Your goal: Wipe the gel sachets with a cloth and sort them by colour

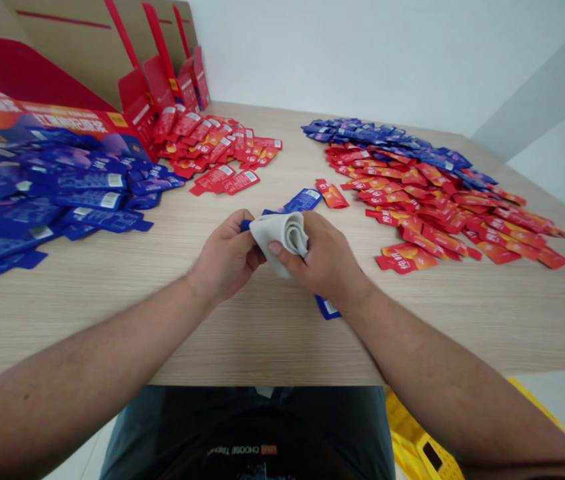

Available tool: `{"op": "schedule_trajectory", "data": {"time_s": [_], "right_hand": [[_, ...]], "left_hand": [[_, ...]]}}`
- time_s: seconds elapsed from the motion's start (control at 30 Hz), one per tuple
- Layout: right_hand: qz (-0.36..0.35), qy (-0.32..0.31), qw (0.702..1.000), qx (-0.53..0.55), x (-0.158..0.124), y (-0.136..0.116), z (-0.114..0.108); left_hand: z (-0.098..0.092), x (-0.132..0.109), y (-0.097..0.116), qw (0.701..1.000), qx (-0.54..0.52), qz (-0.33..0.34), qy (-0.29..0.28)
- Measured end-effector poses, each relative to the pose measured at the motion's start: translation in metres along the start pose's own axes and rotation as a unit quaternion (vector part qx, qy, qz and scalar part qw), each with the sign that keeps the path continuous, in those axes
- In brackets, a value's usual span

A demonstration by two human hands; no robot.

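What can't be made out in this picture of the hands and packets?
Head view:
Blue foil sachet between the hands: middle hidden by folded off-white cloth, left hand, right hand.
Red foil sachets' printing: too small to read.
Blue sachet pile: cut off by left edge.
Yellow plastic crate: cut off by bottom edge and right forearm.

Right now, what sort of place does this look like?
Probably a packing workroom: a wood-grain table holds heaps of red plastic sachets and blue plastic sachets, beside red-edged cardboard display boxes.
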State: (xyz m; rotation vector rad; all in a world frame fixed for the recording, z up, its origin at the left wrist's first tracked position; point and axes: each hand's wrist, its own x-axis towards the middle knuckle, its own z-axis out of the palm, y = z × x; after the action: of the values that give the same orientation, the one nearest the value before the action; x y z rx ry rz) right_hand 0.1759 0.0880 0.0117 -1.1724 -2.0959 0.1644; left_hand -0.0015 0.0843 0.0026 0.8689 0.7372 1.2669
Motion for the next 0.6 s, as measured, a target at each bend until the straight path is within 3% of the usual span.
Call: {"op": "schedule_trajectory", "data": {"time_s": [0.1, 0.2, 0.27, 0.37, 0.47, 0.53, 0.6], "right_hand": [[0.032, -0.004, 0.999, -0.031, 0.005, 0.015, -0.001], [0.090, 0.065, 0.992, -0.057, 0.009, 0.028, -0.010], [0.084, 0.084, 0.992, -0.041, 0.007, 0.022, -0.013], [0.014, 0.016, 1.000, -0.009, 0.001, 0.002, -0.006], [-0.008, -0.053, 0.998, -0.019, 0.001, 0.003, 0.002], [0.032, -0.038, 0.998, -0.044, 0.004, 0.014, 0.001], [0.075, 0.018, 0.995, -0.059, 0.007, 0.022, -0.005]], "left_hand": [[0.000, 0.001, 0.003, 1.000, 0.002, -0.008, 0.012], [0.000, 0.002, 0.006, 1.000, 0.000, 0.009, 0.019], [0.001, 0.002, 0.006, 1.000, -0.004, 0.018, 0.022], [0.002, 0.002, 0.001, 0.999, 0.005, 0.012, 0.031], [0.001, 0.004, 0.000, 0.999, 0.013, 0.001, 0.044], [0.000, 0.006, 0.002, 0.999, 0.009, 0.002, 0.053], [0.001, 0.006, 0.005, 0.998, 0.007, 0.015, 0.059]]}}
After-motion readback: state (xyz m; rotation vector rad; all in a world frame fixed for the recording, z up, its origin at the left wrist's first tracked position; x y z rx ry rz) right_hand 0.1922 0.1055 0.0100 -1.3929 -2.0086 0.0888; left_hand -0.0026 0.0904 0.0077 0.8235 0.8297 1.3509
